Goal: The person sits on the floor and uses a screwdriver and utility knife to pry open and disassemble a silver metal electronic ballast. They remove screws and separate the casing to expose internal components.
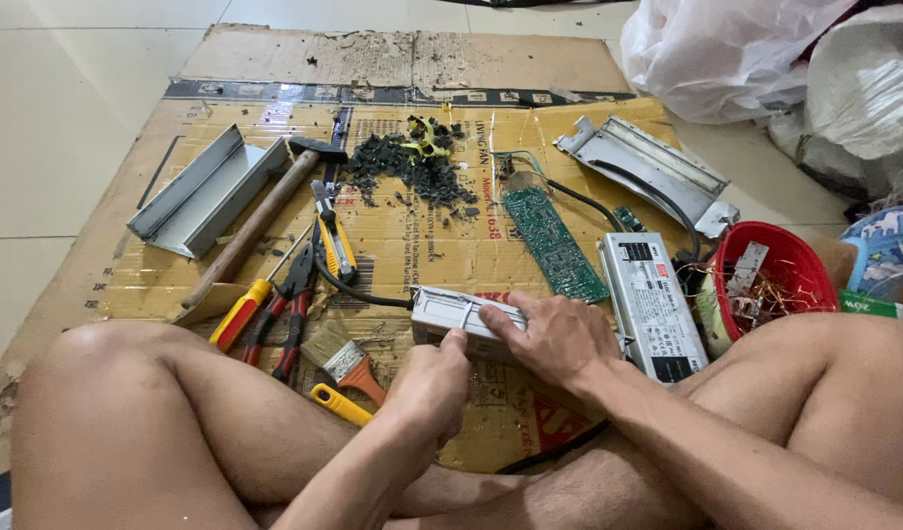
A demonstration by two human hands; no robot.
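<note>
1. Leftmost, a grey metal channel [208,189] lies on the flattened cardboard sheet [422,250] that covers the tiled floor.
2. Just right of it, a hammer [265,218] with a wooden handle lies slanted, head pointing away from the person.
3. Nearer the knees: a screwdriver [241,312] with a red and yellow handle, red-handled pliers [289,312], a yellow utility knife [334,236], and a paintbrush [345,361] with an orange handle.
4. Up centre, a heap of black crumbs [412,167] with a scrap of yellow among it.
5. Centre, the left hand [430,385] is closed in a fist against the near edge of a silver metal box [461,316]; what it grips, if anything, cannot be told.
6. That box lies flat on the cardboard in front of the crossed legs, a black cable [348,285] running off its left end.
7. The right hand [554,334] rests on top of the box's right end, fingers curled and pressing down on it.
8. Beyond, a green circuit board [552,243] lies bare.
9. Right of the hands, a second silver box [652,304] with a label, well clear of the first.
10. Farther right, a bent metal cover [647,169], a red bowl [799,270] of scraps, and white plastic bags [726,54].
</note>
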